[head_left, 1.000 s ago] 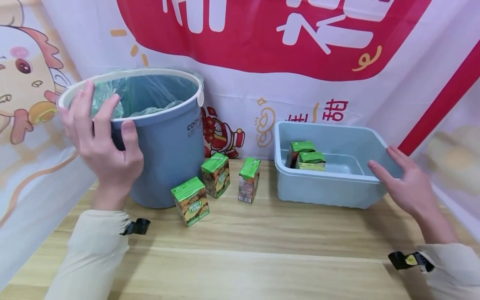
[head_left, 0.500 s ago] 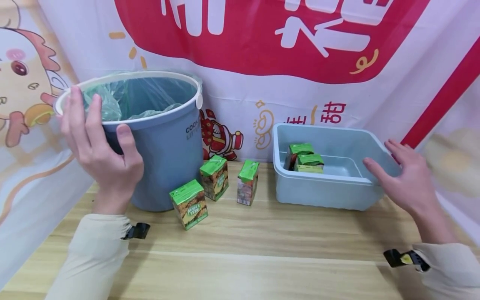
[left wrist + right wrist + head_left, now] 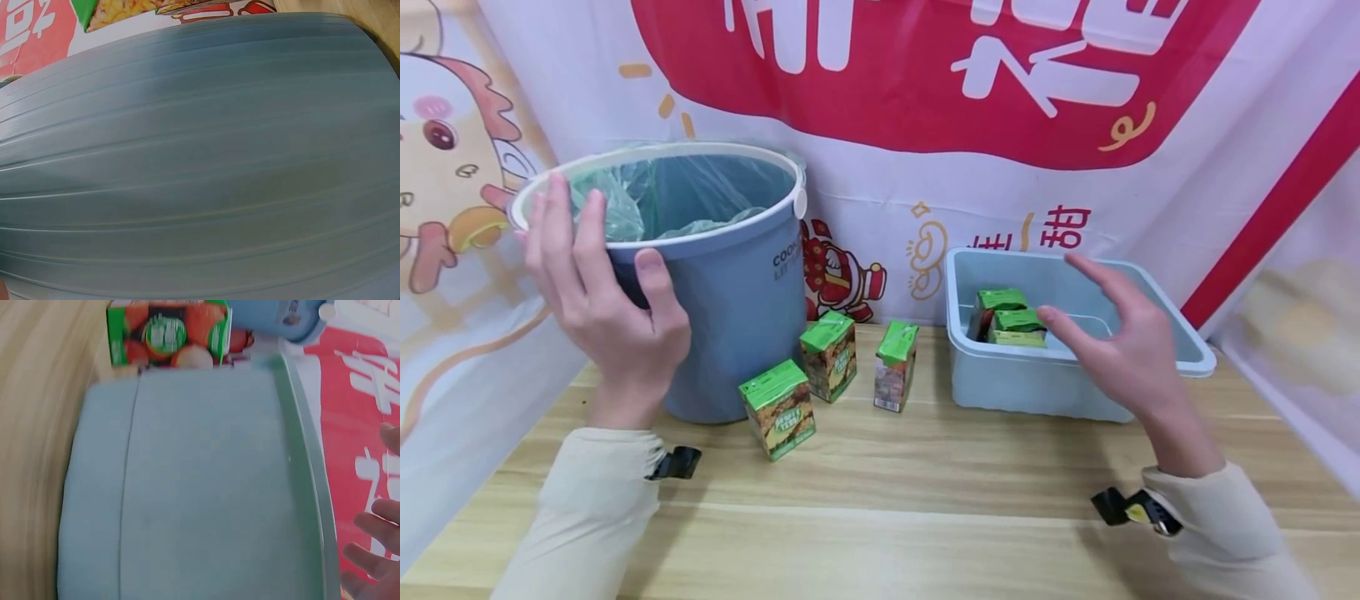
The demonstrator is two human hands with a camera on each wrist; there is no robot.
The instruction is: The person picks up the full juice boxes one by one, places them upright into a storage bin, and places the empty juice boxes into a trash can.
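A white cloth backdrop (image 3: 880, 125) with a red panel and cartoon prints fills the upper part of the head frame. Below it, a pale wood-grain table (image 3: 865, 542) spans the lower part.

At left of centre stands a blue round bin (image 3: 737, 325), upright, its white rim fitted with a translucent green plastic liner (image 3: 711, 187); its ridged wall takes up most of the left wrist frame. At right of centre sits a light-blue rectangular plastic basin (image 3: 1030, 383), open side up, whose outer wall fills the middle of the right wrist frame.

The left hand (image 3: 610, 308), coming up from the lower left, lies against the near left side of the bin, its long fingers extended up over the rim and its thumb spread apart. The right hand (image 3: 1123, 346), coming from the lower right, is held wide above the basin, thumb well apart from the index finger, with nothing in its grasp.

Three green-topped drink cartons stand on the table near the middle of the frame: a front carton (image 3: 777, 408) near the bin's base, a middle carton (image 3: 829, 356) beside the bin, and a narrower-looking carton (image 3: 896, 367) between bin and basin. Inside the basin, toward its left end, are a rear carton (image 3: 1003, 298) and a nearer carton (image 3: 1019, 320), partly hidden by the basin's front wall.
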